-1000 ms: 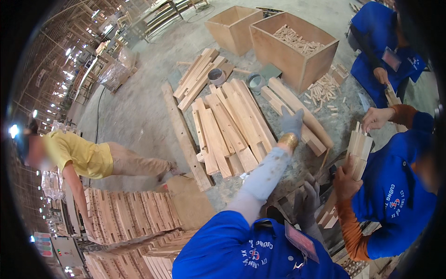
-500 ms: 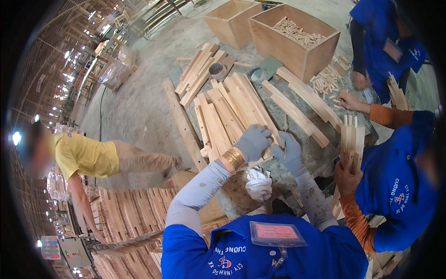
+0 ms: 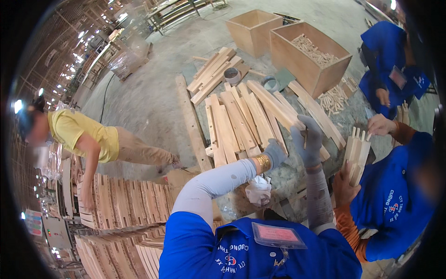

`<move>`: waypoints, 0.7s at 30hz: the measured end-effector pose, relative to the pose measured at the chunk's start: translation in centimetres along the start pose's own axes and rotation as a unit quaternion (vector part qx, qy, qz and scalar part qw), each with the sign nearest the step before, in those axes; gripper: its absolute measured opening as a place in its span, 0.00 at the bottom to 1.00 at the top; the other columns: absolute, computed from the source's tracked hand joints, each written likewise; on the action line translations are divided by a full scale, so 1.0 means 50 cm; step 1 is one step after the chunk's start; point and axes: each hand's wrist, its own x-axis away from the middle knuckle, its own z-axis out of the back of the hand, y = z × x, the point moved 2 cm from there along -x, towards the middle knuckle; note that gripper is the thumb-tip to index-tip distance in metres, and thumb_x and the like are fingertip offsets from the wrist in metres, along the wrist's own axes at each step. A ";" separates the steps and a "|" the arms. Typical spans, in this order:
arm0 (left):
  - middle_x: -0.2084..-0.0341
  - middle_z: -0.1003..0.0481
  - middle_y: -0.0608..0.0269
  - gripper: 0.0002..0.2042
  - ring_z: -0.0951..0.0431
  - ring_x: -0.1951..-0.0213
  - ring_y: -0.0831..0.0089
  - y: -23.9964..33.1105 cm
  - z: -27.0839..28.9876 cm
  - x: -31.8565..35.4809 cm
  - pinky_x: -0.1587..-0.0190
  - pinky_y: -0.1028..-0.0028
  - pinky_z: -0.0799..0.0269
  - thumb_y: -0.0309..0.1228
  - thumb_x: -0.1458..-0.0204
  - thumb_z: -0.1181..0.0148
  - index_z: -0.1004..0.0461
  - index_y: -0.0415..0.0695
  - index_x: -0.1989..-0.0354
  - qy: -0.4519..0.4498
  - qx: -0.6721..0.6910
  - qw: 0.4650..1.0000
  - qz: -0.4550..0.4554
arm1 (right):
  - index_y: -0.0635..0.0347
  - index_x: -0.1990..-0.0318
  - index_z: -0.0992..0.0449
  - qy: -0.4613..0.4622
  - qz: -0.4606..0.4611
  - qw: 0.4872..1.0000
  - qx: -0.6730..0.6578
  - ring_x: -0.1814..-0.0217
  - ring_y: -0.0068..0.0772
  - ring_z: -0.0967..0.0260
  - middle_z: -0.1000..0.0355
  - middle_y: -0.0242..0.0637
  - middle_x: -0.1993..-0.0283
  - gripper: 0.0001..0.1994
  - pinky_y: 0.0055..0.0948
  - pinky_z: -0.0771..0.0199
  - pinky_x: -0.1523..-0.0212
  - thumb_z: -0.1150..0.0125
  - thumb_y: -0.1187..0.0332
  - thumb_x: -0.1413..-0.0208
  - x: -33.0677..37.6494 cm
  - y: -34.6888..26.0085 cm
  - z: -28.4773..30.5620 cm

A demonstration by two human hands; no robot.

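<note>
My right hand, in a grey glove, is closed on the near end of a pale wooden bar. The bar slants away to the far left over the others. A thin brown stick, its kind unclear, shows against the same palm. Lower and to the left, my gloved left hand has its fingers curled over the near end of another wooden bar; its fingertips are partly hidden. Several more wooden bars lie side by side in front of my hands. A crumpled white cloth lies below my left hand.
Beyond the bars stand a wooden box of dowels and a second wooden box. Tape rolls and loose dowels lie nearby. At right, a co-worker's hands hold a doweled bundle. Slatted stacks and a yellow-shirted person occupy the left.
My hands have moved apart: the right lifted rightward with a wooden bar, now slanting across the others. The co-worker's hand at right has come from the loose dowels to the bundle.
</note>
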 end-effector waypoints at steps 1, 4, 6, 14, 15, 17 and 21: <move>0.65 0.26 0.62 0.12 0.27 0.60 0.64 0.000 -0.008 0.000 0.60 0.55 0.39 0.32 0.57 0.45 0.27 0.50 0.62 0.027 -0.006 1.000 0.004 | 0.64 0.62 0.29 -0.005 -0.015 1.000 -0.011 0.63 0.45 0.32 0.31 0.46 0.65 0.14 0.33 0.32 0.61 0.40 0.73 0.59 -0.008 -0.013 0.005; 0.66 0.25 0.62 0.10 0.26 0.61 0.64 0.012 -0.032 -0.009 0.57 0.53 0.37 0.33 0.53 0.48 0.24 0.50 0.64 0.042 -0.020 0.999 0.006 | 0.64 0.63 0.29 0.018 0.052 0.997 0.053 0.62 0.45 0.32 0.31 0.46 0.66 0.13 0.33 0.33 0.61 0.40 0.73 0.59 -0.046 -0.067 0.026; 0.70 0.25 0.65 0.07 0.26 0.64 0.68 0.006 -0.013 -0.006 0.57 0.55 0.36 0.33 0.55 0.48 0.25 0.50 0.68 0.002 -0.011 0.998 -0.060 | 0.64 0.64 0.29 0.035 0.098 0.992 0.078 0.62 0.46 0.33 0.31 0.45 0.66 0.12 0.34 0.33 0.61 0.40 0.73 0.59 -0.083 -0.105 0.041; 0.68 0.28 0.59 0.13 0.28 0.61 0.61 -0.170 0.211 0.188 0.56 0.68 0.32 0.31 0.54 0.43 0.31 0.43 0.60 0.458 0.307 0.834 -0.032 | 0.63 0.63 0.28 -0.019 0.182 0.980 0.082 0.65 0.43 0.31 0.30 0.44 0.67 0.13 0.32 0.32 0.62 0.42 0.66 0.56 -0.234 -0.193 0.118; 0.64 0.27 0.58 0.17 0.27 0.58 0.62 -0.203 0.231 0.227 0.54 0.69 0.32 0.29 0.54 0.42 0.31 0.43 0.55 0.534 0.306 0.788 0.015 | 0.62 0.63 0.28 -0.035 0.207 0.973 0.092 0.65 0.41 0.30 0.30 0.44 0.67 0.13 0.31 0.32 0.62 0.42 0.65 0.55 -0.246 -0.209 0.128; 0.59 0.28 0.55 0.19 0.27 0.57 0.69 -0.251 0.257 0.309 0.55 0.72 0.32 0.32 0.53 0.40 0.32 0.42 0.52 0.578 0.374 0.708 0.158 | 0.62 0.61 0.28 -0.075 0.185 0.977 0.081 0.64 0.33 0.29 0.29 0.42 0.65 0.15 0.28 0.31 0.62 0.41 0.64 0.55 -0.261 -0.252 0.150; 0.66 0.28 0.58 0.14 0.26 0.65 0.71 -0.265 0.316 0.496 0.65 0.71 0.28 0.37 0.48 0.46 0.35 0.40 0.60 0.759 0.423 0.468 0.163 | 0.63 0.56 0.29 -0.167 0.188 0.964 0.084 0.55 0.21 0.36 0.31 0.33 0.58 0.16 0.21 0.37 0.54 0.43 0.64 0.52 -0.260 -0.390 0.223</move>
